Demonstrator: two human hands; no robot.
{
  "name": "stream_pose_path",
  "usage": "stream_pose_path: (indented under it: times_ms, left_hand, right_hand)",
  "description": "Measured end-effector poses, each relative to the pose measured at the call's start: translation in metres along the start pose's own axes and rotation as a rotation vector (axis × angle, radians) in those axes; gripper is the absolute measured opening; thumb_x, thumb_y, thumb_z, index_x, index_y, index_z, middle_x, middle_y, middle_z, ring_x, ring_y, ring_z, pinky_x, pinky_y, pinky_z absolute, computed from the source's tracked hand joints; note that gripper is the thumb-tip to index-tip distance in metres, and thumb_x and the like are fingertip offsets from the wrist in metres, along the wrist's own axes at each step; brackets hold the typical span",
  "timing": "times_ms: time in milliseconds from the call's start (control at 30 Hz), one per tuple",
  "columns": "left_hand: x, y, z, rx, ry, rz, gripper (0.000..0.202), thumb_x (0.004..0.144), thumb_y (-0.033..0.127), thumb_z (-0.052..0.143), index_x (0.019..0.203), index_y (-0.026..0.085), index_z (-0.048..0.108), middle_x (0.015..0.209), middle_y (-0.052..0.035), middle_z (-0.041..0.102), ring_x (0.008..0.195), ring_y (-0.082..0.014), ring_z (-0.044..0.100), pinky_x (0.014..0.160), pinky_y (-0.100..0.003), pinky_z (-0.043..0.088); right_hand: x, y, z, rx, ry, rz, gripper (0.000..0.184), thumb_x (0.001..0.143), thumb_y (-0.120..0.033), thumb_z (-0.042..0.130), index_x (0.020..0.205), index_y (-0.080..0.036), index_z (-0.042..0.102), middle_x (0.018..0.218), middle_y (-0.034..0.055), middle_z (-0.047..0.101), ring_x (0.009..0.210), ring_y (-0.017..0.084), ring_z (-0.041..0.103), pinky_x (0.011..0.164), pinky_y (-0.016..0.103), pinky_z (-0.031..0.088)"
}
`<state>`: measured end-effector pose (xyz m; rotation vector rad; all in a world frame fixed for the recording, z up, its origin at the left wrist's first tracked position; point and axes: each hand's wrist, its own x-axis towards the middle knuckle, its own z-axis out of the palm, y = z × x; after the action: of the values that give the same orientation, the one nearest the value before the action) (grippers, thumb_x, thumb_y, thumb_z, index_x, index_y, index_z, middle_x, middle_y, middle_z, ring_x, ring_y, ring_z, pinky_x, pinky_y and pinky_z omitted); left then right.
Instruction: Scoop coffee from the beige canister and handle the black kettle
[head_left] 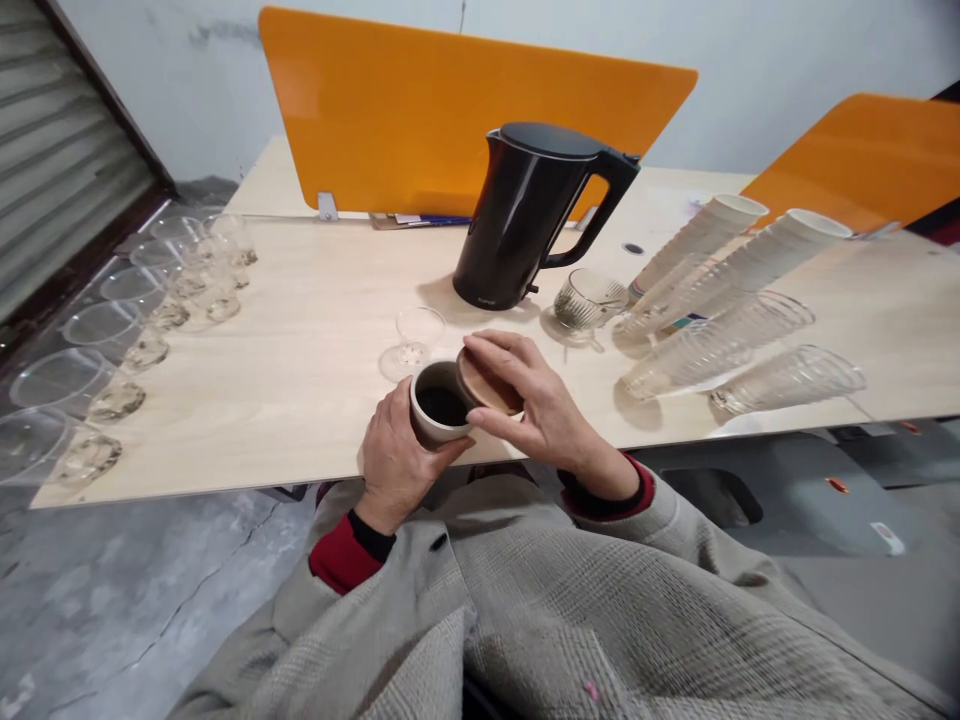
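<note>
My left hand (401, 455) is wrapped round a white canister (430, 437) near the table's front edge. Its mouth faces up toward me, and the inside looks dark; I cannot make out what fills it. In my right hand (540, 405) is a round wooden lid (486, 384), held tilted at the canister's right rim, with the mouth uncovered. Just behind the canister stands a clear plastic cup (412, 340) with a few dark bits at its bottom. A ribbed glass cup (589, 300) holding dark green leaves sits farther right.
A black electric kettle (517, 215) stands behind, before an orange divider (450, 120). Stacked paper cups (757, 265) and stacked clear plastic cups (720, 345) lean at the right. Several clear cups (112, 350) line the table's left edge. A grey stool (795, 490) is below right.
</note>
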<state>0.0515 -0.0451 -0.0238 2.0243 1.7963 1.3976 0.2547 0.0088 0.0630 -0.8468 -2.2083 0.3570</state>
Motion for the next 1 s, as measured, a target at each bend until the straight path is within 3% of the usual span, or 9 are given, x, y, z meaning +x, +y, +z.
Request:
stream_pose_path:
  times_ms: [167, 333, 500, 667, 833, 1000]
  left_hand:
    - [-0.001, -0.004, 0.004, 0.016, 0.038, 0.055, 0.090, 0.090, 0.074, 0.072, 0.154, 0.015, 0.047, 0.138, -0.0219, 0.072, 0.123, -0.0358, 0.075, 0.104, -0.049, 0.061]
    - [-0.001, -0.003, 0.005, 0.003, 0.024, 0.020, 0.088, 0.090, 0.074, 0.071, 0.153, 0.015, 0.049, 0.140, -0.0228, 0.072, 0.125, -0.0362, 0.074, 0.106, -0.050, 0.060]
    - [0.001, 0.001, 0.004, -0.002, 0.028, 0.001, 0.087, 0.088, 0.064, 0.078, 0.152, 0.012, 0.050, 0.139, -0.0242, 0.072, 0.126, -0.0370, 0.074, 0.107, -0.050, 0.060]
    - [0.002, 0.001, 0.003, 0.012, 0.022, -0.016, 0.082, 0.088, 0.058, 0.079, 0.152, 0.013, 0.050, 0.141, -0.0235, 0.070, 0.128, -0.0370, 0.073, 0.111, -0.051, 0.059]
    - [0.008, 0.000, 0.000, -0.079, -0.059, -0.043, 0.092, 0.083, 0.051, 0.085, 0.158, 0.018, 0.042, 0.154, -0.0221, 0.063, 0.140, -0.0368, 0.067, 0.117, -0.051, 0.057]
    - [0.012, 0.001, -0.007, -0.148, -0.103, -0.102, 0.100, 0.074, 0.049, 0.092, 0.157, 0.023, 0.043, 0.155, -0.0197, 0.064, 0.143, -0.0386, 0.065, 0.117, -0.054, 0.057]
  right_hand:
    - [0.008, -0.017, 0.011, -0.137, -0.113, -0.101, 0.080, 0.100, -0.076, 0.057, 0.164, -0.027, 0.053, 0.149, 0.0188, 0.061, 0.132, 0.039, 0.058, 0.114, 0.063, 0.052]
    - [0.015, -0.019, 0.013, -0.233, -0.182, -0.106, 0.089, 0.099, -0.086, 0.043, 0.160, -0.023, 0.057, 0.148, 0.0193, 0.062, 0.128, 0.039, 0.057, 0.113, 0.063, 0.049]
    - [0.022, -0.018, 0.019, -0.280, -0.246, -0.134, 0.079, 0.108, -0.074, 0.039, 0.158, -0.016, 0.059, 0.148, 0.0211, 0.061, 0.128, 0.039, 0.055, 0.116, 0.062, 0.048]
    - [0.022, -0.017, 0.028, -0.228, -0.225, -0.131, 0.070, 0.108, -0.063, 0.049, 0.161, -0.018, 0.055, 0.151, 0.0203, 0.060, 0.132, 0.039, 0.053, 0.116, 0.064, 0.051]
    - [0.022, -0.018, 0.031, -0.245, -0.211, -0.126, 0.065, 0.108, -0.058, 0.053, 0.160, -0.019, 0.056, 0.151, 0.0195, 0.061, 0.134, 0.038, 0.054, 0.115, 0.062, 0.054]
    - [0.018, -0.016, 0.036, -0.176, -0.135, -0.132, 0.075, 0.106, -0.067, 0.053, 0.164, -0.020, 0.053, 0.156, 0.0201, 0.060, 0.139, 0.038, 0.054, 0.119, 0.062, 0.052]
